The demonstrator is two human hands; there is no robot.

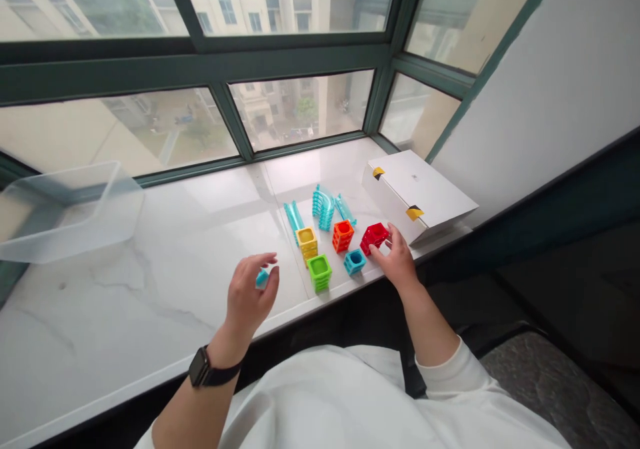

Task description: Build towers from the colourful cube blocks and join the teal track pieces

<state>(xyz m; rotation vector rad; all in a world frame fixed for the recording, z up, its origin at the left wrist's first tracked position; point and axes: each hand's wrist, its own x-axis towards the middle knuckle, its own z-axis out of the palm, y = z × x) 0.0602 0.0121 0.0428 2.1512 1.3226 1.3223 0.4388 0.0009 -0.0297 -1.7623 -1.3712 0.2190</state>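
Observation:
My right hand (399,259) has its thumb and fingers around the red hollow blocks (374,235), which sit at the right end of the group. Beside them are a blue hollow block (355,261) and an orange block stack (343,236). My left hand (251,287) hovers over the sill with thumb and fingers apart. A small blue piece (261,277) shows in the gap between them, partly hidden; it does not look gripped. Between my hands stand a green block stack (319,272) and a yellow block stack (307,245).
Behind the blocks are a straight turquoise track piece (294,219), curved turquoise track pieces (323,207) and another turquoise piece (345,210). A white box (425,185) with yellow-black tabs stands right. A clear plastic bin (70,212) is far left on the marble sill (165,269), beside windows.

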